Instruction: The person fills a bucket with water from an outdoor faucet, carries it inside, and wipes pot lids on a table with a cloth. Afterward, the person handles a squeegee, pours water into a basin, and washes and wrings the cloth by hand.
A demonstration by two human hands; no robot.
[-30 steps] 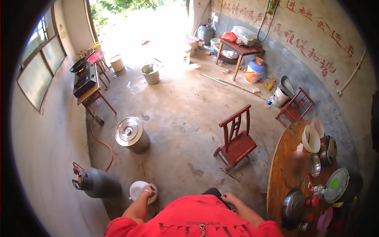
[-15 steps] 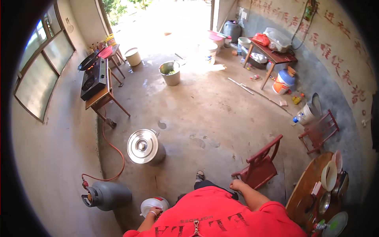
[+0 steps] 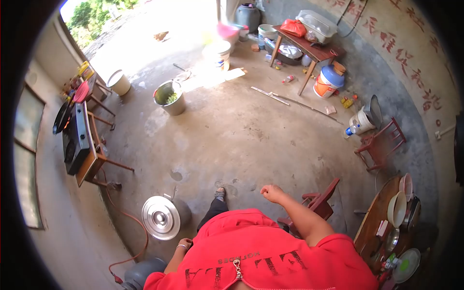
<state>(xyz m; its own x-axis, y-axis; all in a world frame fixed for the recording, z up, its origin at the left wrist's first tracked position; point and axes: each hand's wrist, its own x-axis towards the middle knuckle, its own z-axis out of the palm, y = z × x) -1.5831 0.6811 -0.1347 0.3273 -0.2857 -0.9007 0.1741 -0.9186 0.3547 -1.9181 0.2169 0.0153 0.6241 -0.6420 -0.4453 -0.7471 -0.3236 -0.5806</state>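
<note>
My right hand [image 3: 273, 193] hangs out in front of my red top [image 3: 261, 241]. Its fingers are curled in and nothing shows in them. Behind that forearm stands a dark red wooden chair [image 3: 319, 205]. Low at my left side is my left hand [image 3: 185, 243], a pale band at its wrist, close to my dark trousers. Its fingers are too small and partly hidden to read. Nearest to it is a lidded metal pot [image 3: 162, 217] on the floor, apart from the hand. One sandalled foot [image 3: 220, 194] is out ahead of me.
On the left are a gas stove [image 3: 76, 140] on a wooden table and a grey gas cylinder [image 3: 145, 273] with a hose. A bucket with greens [image 3: 170, 98] stands ahead. Long poles [image 3: 295, 104] lie on the floor. At right, a round table [image 3: 374, 212] bears bowls.
I have stepped forward, and the view has turned right. The pot and cylinder now sit lower. My right arm has swung forward. The white bucket by my left hand is out of sight.
</note>
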